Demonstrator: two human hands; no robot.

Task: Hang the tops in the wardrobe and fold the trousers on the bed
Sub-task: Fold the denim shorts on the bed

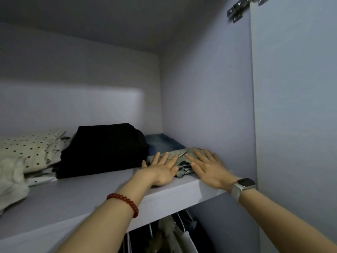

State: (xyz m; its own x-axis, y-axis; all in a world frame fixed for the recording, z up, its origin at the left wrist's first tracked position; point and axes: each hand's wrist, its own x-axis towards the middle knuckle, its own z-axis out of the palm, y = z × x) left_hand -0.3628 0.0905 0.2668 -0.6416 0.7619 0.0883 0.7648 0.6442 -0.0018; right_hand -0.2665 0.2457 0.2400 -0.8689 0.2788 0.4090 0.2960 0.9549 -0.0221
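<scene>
A: How many garments lie on the pale lilac wardrobe shelf (94, 194)?

B: Four piles show. At the right end is one folded pair of grey-green washed denim trousers (182, 157), with a folded blue denim piece (162, 143) just behind it. Left of those sits a stack of folded black clothes (104, 150), then a cream cloth with black polka dots (31, 148) at the far left.

A: And the surroundings?

B: A lilac wardrobe interior, its side wall (206, 106) on the right, one metal hinge (240, 8) at top right. Below the shelf, hung garments (175, 232) show.

A: The hands?

B: Both lie flat, fingers straight and spread, on the grey-green trousers. The left hand (162, 168) wears a red bead bracelet (125, 201) at the wrist; the right hand (207, 165) wears a pale-strapped smartwatch (242, 185). Neither grips anything.
</scene>
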